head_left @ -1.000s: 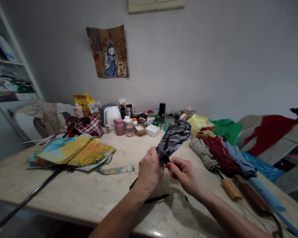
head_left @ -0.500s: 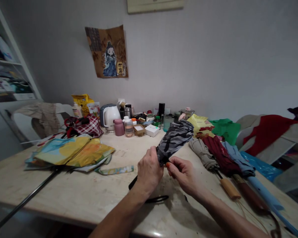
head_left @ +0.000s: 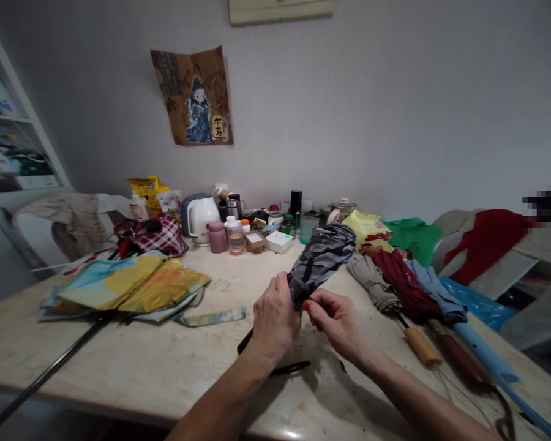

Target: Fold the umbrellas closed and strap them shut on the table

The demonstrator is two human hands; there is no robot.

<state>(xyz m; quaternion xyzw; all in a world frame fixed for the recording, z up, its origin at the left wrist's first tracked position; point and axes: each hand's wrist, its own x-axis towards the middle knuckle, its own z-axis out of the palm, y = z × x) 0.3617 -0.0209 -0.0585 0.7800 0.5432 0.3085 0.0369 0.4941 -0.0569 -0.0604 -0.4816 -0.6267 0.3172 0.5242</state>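
Your left hand (head_left: 275, 315) is wrapped around the near end of the grey folded umbrella (head_left: 320, 260); your right hand (head_left: 337, 321) pinches its edge, above the table (head_left: 133, 361).

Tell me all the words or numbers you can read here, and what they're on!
Poster: a small tan tag bears two dark characters, too blurred to read.
Yellow bag: red print, too blurred to read.
Yellow packet: print too small to read.
Bottles and jars: labels too small to read.
Grey umbrella, held by the left hand and right hand: a pattern only, no words.
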